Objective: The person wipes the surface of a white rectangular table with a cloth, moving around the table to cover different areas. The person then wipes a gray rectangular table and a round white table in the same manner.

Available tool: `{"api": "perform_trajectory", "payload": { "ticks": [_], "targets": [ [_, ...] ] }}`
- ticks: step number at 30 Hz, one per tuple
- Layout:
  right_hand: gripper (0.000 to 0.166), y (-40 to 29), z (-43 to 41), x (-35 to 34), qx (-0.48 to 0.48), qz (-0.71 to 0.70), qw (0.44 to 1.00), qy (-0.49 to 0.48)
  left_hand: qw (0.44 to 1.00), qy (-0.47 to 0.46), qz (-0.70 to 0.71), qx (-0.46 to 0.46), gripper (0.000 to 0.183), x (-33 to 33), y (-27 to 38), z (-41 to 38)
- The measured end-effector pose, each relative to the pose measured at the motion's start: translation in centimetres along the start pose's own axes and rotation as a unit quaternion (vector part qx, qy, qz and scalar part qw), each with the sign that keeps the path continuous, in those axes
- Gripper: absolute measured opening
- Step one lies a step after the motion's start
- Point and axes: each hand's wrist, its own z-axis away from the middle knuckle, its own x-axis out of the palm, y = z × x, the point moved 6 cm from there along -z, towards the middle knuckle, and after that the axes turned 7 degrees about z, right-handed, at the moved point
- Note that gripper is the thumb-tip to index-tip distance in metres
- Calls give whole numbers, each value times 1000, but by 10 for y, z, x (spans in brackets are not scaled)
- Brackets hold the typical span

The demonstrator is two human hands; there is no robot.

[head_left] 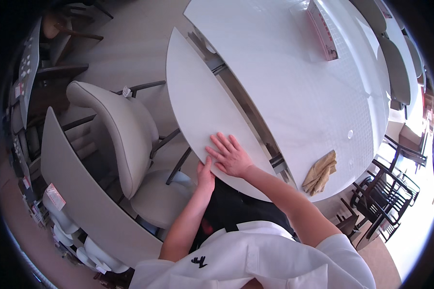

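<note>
A curved white table leaf lies before me, parted from the main white tabletop by a long gap. Metal slide rails show inside that gap. My left hand grips the leaf's outer rim, its thumb near the edge and its other fingers mostly hidden. Palm down on the leaf's surface, my right hand rests with fingers spread, just beside the left. A crumpled brown cloth lies on the main tabletop near its front edge, right of my right forearm.
A pink-and-white sign bearing writing stands on the tabletop's far side. Upholstered beige chairs crowd the left, beside another grey tabletop. Dark wooden chairs stand at right. Bare floor shows beyond the leaf.
</note>
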Motion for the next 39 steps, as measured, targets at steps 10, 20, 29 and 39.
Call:
{"api": "perform_trajectory", "payload": {
  "ticks": [10, 20, 29, 39],
  "targets": [
    [65, 55, 15, -69, 90, 15, 992, 87, 989, -114, 5, -92, 56, 132, -58, -32],
    [88, 120, 13, -77, 192, 102, 972, 92, 910, -190, 209, -302, 75, 199, -73, -33],
    [71, 124, 13, -64, 194, 196, 959, 68, 986, -25, -49, -157, 67, 154, -81, -87],
    [70, 121, 10, -65, 184, 208, 957, 88, 985, -23, -49, -167, 76, 134, -120, -177]
  ]
}}
